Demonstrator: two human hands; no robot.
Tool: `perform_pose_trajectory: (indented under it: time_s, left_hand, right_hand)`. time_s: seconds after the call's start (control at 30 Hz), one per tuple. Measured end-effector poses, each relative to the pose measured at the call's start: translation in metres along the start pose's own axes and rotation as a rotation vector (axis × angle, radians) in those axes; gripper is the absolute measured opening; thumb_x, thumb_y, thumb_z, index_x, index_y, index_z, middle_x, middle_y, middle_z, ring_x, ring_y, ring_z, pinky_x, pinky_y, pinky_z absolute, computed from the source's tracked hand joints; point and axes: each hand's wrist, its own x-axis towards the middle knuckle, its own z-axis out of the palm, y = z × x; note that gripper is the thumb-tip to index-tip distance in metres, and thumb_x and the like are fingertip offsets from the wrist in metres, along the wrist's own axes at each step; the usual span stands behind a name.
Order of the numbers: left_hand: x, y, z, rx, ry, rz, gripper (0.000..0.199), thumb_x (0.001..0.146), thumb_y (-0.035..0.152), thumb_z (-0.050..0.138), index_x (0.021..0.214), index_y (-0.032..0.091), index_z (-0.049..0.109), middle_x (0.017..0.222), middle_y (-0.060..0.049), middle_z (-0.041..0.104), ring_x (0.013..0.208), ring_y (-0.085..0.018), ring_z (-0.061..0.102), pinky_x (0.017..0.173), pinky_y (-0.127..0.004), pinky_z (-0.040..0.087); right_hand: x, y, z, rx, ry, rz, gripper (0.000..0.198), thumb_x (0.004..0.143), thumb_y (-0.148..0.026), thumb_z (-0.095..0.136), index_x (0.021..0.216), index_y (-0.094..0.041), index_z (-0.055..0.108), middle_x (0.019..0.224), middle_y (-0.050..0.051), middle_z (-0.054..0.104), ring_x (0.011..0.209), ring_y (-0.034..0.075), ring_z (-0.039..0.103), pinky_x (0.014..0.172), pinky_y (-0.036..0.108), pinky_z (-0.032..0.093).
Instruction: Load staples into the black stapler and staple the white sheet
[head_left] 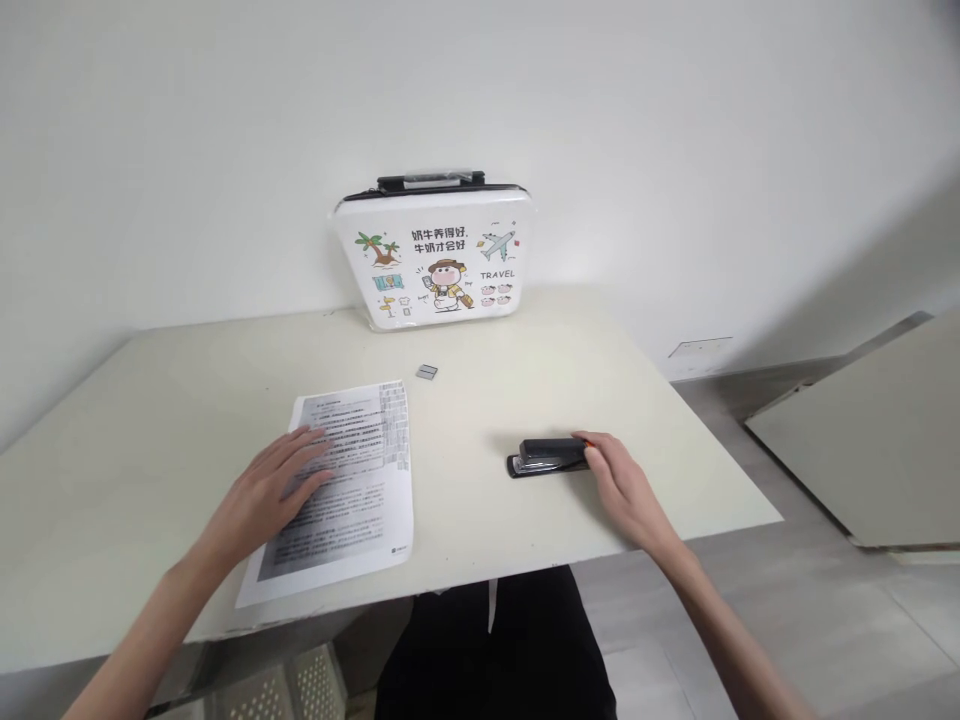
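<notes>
Printed sheets of paper (360, 500) lie near the front left of the table. My left hand (277, 485) rests flat on their left side, fingers spread. To the right, a black stapler (551, 452) sits on the tabletop with its front pointing left. My right hand (619, 485) is closed around the stapler's rear end; part of that end is hidden by the fingers. Behind the paper lies a small grey block of staples (427, 371), apart from both hands.
A white cartoon-printed case (442, 260) with a black handle stands at the back of the pale table (480, 520), near the wall. A perforated basket (300, 690) shows below the table at left. A pale panel (877, 430) stands on the floor at right.
</notes>
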Motion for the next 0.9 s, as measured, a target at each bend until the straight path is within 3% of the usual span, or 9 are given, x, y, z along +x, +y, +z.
perform_pose_trajectory:
  time_s: [0.13, 0.27, 0.5, 0.63, 0.73, 0.9]
  left_hand:
    - [0.019, 0.029, -0.012, -0.062, 0.056, 0.089, 0.029, 0.105, 0.038, 0.056, 0.128, 0.027, 0.071, 0.135, -0.006, 0.073, 0.137, -0.030, 0.061, 0.118, -0.052, 0.047]
    - [0.044, 0.061, -0.013, -0.161, 0.088, 0.124, 0.023, 0.104, 0.035, 0.059, 0.119, 0.027, 0.074, 0.121, -0.004, 0.078, 0.129, -0.028, 0.066, 0.113, -0.050, 0.051]
    - [0.075, 0.137, 0.003, -0.517, 0.010, -0.177, 0.032, 0.105, 0.048, 0.050, 0.106, 0.028, 0.075, 0.119, -0.004, 0.077, 0.118, -0.027, 0.070, 0.108, -0.047, 0.055]
    - [0.084, 0.174, 0.023, -0.653, -0.067, -0.124, 0.020, 0.103, 0.037, 0.057, 0.106, 0.028, 0.075, 0.113, -0.005, 0.077, 0.111, -0.025, 0.070, 0.102, -0.041, 0.055]
    - [0.090, 0.187, 0.035, -0.701, -0.064, -0.155, 0.017, 0.102, 0.032, 0.058, 0.107, 0.028, 0.074, 0.114, -0.005, 0.076, 0.110, -0.025, 0.070, 0.101, -0.039, 0.053]
    - [0.095, 0.186, 0.045, -0.715, -0.104, -0.306, 0.017, 0.101, 0.036, 0.060, 0.104, 0.028, 0.074, 0.111, -0.004, 0.077, 0.109, -0.026, 0.070, 0.097, -0.037, 0.052]
  right_hand:
    - [0.002, -0.003, -0.002, 0.070, 0.061, 0.104, 0.046, 0.111, -0.054, 0.034, 0.127, -0.026, 0.066, 0.130, 0.010, 0.071, 0.124, 0.027, 0.065, 0.110, 0.045, 0.049]
    - [0.004, -0.001, -0.002, 0.085, 0.059, 0.101, 0.046, 0.109, -0.056, 0.037, 0.124, -0.024, 0.066, 0.127, 0.011, 0.073, 0.119, 0.027, 0.067, 0.106, 0.044, 0.051]
    - [0.006, 0.000, -0.004, 0.110, 0.070, 0.139, 0.045, 0.108, -0.057, 0.041, 0.121, -0.024, 0.069, 0.122, 0.010, 0.076, 0.116, 0.027, 0.069, 0.100, 0.042, 0.054]
    - [0.008, -0.002, -0.004, 0.099, 0.070, 0.146, 0.045, 0.108, -0.056, 0.040, 0.119, -0.024, 0.070, 0.120, 0.010, 0.076, 0.113, 0.027, 0.070, 0.098, 0.042, 0.054]
    - [0.008, -0.002, -0.004, 0.091, 0.070, 0.125, 0.044, 0.108, -0.055, 0.041, 0.118, -0.024, 0.070, 0.120, 0.010, 0.076, 0.112, 0.027, 0.070, 0.099, 0.042, 0.053]
    - [0.009, 0.001, -0.003, 0.083, 0.076, 0.112, 0.043, 0.108, -0.055, 0.041, 0.116, -0.023, 0.070, 0.120, 0.010, 0.075, 0.108, 0.027, 0.070, 0.097, 0.041, 0.054]
